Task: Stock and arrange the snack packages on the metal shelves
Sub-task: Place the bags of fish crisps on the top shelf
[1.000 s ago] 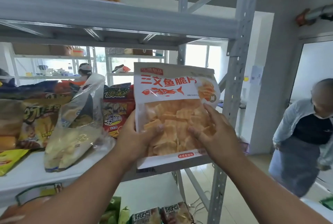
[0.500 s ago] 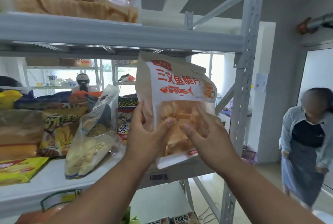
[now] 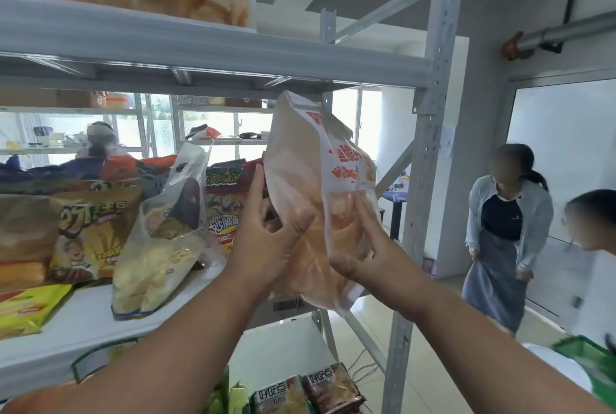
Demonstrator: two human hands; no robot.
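Two hands on orange crisp bag (image 3: pixel 316 213): left hand (image 3: pixel 266 247) grips, right hand (image 3: pixel 361 257) pinches front. Placing step; next needs bag squared, set on middle shelf (image 3: pixel 100 317).

I see the white-and-orange crisps bag (image 3: pixel 320 200) upright, turned edge-on at the grey metal shelf's (image 3: pixel 100 317) right end.

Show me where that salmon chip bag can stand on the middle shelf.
Bare shelf board lies in front of the clear chip bag, beside the yellow pack. The right end, behind the held salmon chip bag, looks open. The left back row is crowded.
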